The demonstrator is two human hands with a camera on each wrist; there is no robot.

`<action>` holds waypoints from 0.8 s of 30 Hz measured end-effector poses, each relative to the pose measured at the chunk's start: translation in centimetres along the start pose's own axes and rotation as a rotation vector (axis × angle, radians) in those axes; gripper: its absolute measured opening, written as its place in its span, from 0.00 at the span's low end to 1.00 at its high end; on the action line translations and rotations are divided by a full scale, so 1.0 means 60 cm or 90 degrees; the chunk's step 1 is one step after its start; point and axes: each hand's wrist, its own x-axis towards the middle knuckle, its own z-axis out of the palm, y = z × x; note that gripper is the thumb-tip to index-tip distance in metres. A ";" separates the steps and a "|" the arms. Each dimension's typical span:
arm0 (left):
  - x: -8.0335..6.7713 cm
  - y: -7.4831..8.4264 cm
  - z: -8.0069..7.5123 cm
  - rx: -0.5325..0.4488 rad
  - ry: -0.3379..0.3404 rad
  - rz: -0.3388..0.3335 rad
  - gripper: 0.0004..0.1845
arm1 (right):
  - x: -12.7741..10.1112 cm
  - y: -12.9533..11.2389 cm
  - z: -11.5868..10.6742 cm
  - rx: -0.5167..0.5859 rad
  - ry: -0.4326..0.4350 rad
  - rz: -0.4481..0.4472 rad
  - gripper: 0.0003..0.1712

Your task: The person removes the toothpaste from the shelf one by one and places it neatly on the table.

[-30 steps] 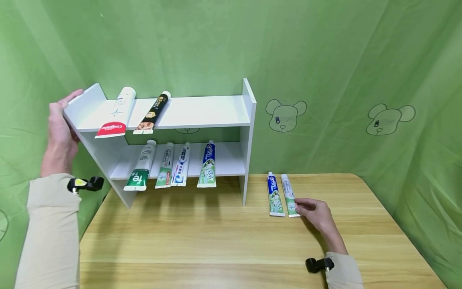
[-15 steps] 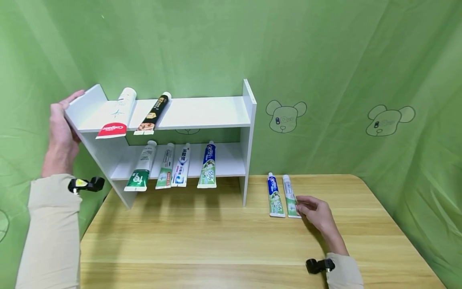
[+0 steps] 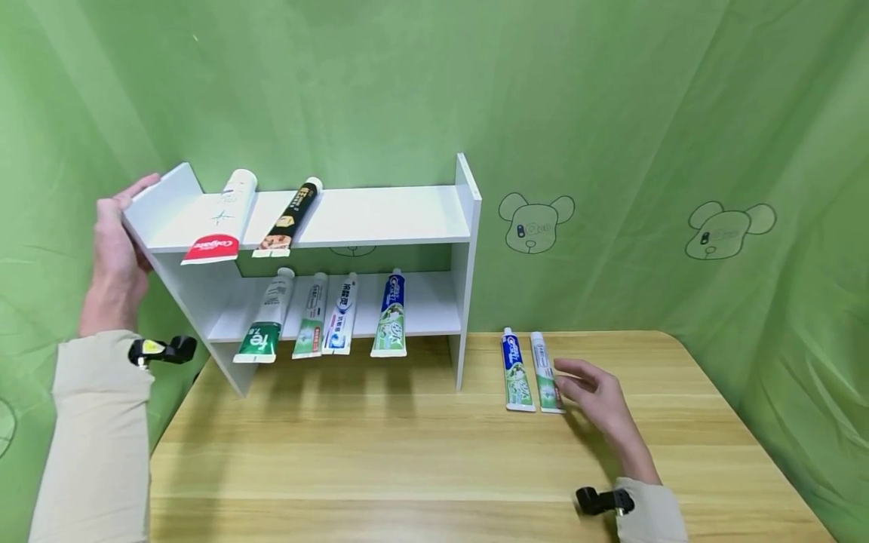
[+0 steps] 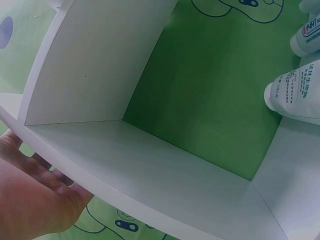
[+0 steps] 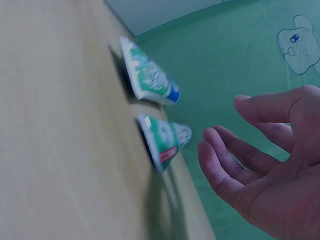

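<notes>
While the left hand (image 3: 118,253) stays flat against the outer left side panel of the white shelf unit (image 3: 380,215), fingers straight along its top edge, the right hand (image 3: 594,392) has come off the green-white toothpaste tube (image 3: 545,373). A second ago its fingertips sat at the tube's crimped end; now the fingers are spread and relaxed just beside it, not touching, per the right wrist view. That tube lies flat on the wooden table (image 3: 407,452), right next to the blue toothpaste tube (image 3: 516,373), both to the right of the shelf. Neither tube has shifted. Read: no grip yet, hand looks to be re-approaching.

Hard to tell: left wrist view shows only palm and shelf underside, so thumb position is unclear. Right wrist view is blurred; tube labels unreadable. Shelf's rear and left foot are cut off behind the sleeve.
</notes>
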 end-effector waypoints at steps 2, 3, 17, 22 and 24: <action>0.000 0.000 0.000 0.000 0.000 0.002 0.24 | -0.001 -0.008 0.001 0.002 -0.008 -0.018 0.26; 0.000 0.001 0.000 0.001 -0.001 0.004 0.24 | -0.002 -0.011 0.002 0.001 -0.013 -0.027 0.27; 0.001 0.003 0.000 0.002 -0.011 0.005 0.24 | -0.008 -0.058 0.017 0.004 -0.049 -0.104 0.25; 0.000 0.002 -0.001 0.002 -0.013 0.007 0.24 | -0.012 -0.074 0.024 0.001 -0.058 -0.110 0.25; 0.000 0.001 -0.001 0.003 -0.014 0.007 0.24 | -0.015 -0.081 0.026 -0.009 -0.058 -0.109 0.25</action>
